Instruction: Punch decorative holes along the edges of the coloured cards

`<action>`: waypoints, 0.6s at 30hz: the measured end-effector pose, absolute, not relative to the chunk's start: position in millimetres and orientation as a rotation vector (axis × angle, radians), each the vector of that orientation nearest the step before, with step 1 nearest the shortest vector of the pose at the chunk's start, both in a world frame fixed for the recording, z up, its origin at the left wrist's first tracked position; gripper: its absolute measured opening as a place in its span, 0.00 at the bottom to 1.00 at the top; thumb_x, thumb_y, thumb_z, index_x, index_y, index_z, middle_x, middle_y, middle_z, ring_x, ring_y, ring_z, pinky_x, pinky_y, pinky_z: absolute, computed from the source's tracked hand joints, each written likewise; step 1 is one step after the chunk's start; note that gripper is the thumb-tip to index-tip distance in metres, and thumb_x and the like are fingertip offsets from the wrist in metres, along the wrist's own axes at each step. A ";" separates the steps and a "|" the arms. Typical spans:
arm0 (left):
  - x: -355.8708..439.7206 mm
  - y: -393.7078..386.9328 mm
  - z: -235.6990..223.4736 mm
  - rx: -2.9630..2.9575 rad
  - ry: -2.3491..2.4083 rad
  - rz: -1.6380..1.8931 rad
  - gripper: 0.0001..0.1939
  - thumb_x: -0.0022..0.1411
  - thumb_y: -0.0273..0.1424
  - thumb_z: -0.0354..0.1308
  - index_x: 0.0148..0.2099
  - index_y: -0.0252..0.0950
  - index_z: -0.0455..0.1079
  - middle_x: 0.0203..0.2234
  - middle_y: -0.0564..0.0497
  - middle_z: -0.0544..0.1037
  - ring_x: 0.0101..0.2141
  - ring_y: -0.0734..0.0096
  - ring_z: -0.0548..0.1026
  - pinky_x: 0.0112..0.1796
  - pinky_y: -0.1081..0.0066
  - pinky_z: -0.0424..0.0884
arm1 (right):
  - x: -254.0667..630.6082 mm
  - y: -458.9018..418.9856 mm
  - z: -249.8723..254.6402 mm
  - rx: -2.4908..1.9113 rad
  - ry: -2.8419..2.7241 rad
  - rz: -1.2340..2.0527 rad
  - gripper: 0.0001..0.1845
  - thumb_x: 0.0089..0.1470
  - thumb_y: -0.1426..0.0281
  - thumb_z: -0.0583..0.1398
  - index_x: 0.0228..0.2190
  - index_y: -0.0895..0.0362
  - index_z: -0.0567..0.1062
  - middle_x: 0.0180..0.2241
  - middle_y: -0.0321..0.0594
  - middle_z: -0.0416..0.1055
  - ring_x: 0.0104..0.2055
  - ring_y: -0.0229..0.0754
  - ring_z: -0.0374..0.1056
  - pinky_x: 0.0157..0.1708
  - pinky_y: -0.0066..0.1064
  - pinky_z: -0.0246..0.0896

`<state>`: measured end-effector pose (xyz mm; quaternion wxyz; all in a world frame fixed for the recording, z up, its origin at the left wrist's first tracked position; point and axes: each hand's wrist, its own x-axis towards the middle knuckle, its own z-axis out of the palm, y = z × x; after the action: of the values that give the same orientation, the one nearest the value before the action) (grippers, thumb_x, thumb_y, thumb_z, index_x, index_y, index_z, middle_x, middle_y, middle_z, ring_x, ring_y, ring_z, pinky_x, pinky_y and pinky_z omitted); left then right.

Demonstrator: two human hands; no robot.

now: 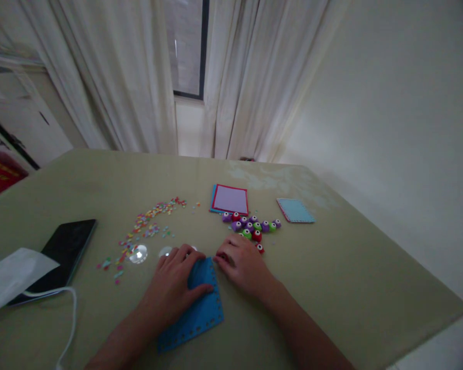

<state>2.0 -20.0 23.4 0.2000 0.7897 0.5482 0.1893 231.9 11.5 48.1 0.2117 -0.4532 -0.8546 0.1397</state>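
A blue sheet with punched dots along its edge (200,313) lies on the table in front of me. My left hand (173,288) rests flat on its left part, fingers spread, thumb across the sheet. My right hand (241,264) sits at the sheet's upper right corner with fingers curled down onto the table; what they press or hold is hidden. Just beyond that hand lies a cluster of small round punches (252,227), purple, green and red.
The table (332,277) also carries a stack of coloured paper squares (230,199), a light blue sheet (295,210), scattered confetti bits (146,226), two small clear discs (138,254), a black phone (61,252) with white paper (11,277) and a white cable (71,318). Curtains hang behind.
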 end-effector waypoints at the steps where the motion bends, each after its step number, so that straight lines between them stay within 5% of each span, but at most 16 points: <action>1: 0.9 -19.0 22.5 2.204 1.532 0.534 0.22 0.60 0.41 0.74 0.55 0.47 0.77 0.53 0.48 0.77 0.54 0.46 0.73 0.55 0.49 0.65 | 234.3 12.8 48.4 -1.299 -2.375 0.350 0.03 0.64 0.70 0.69 0.36 0.56 0.82 0.38 0.41 0.76 0.43 0.46 0.70 0.44 0.36 0.60; 9: -2.2 -18.1 18.4 2.164 1.520 0.555 0.21 0.59 0.39 0.74 0.53 0.45 0.76 0.51 0.48 0.80 0.53 0.47 0.75 0.56 0.49 0.64 | 248.5 17.8 56.4 -1.461 -2.417 0.208 0.10 0.66 0.64 0.69 0.34 0.57 0.80 0.40 0.42 0.77 0.43 0.47 0.70 0.44 0.38 0.59; 14: -3.8 -18.8 17.8 2.127 1.452 0.537 0.21 0.57 0.34 0.74 0.52 0.44 0.76 0.45 0.49 0.82 0.48 0.51 0.77 0.52 0.54 0.67 | 255.8 19.0 61.0 -1.344 -2.587 0.239 0.14 0.62 0.59 0.72 0.42 0.56 0.81 0.43 0.43 0.80 0.46 0.51 0.71 0.48 0.40 0.58; 18: -5.2 -18.2 22.2 2.168 1.303 0.475 0.05 0.64 0.37 0.69 0.43 0.48 0.80 0.41 0.52 0.83 0.47 0.52 0.78 0.52 0.54 0.66 | 253.7 18.6 58.7 -1.248 -2.661 0.254 0.13 0.61 0.60 0.72 0.39 0.57 0.81 0.39 0.46 0.81 0.43 0.52 0.72 0.45 0.41 0.59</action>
<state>-5.2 -18.2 22.2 0.2802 0.8087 0.4859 0.1771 253.7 18.6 58.7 0.0956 -0.4212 -0.8979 0.0857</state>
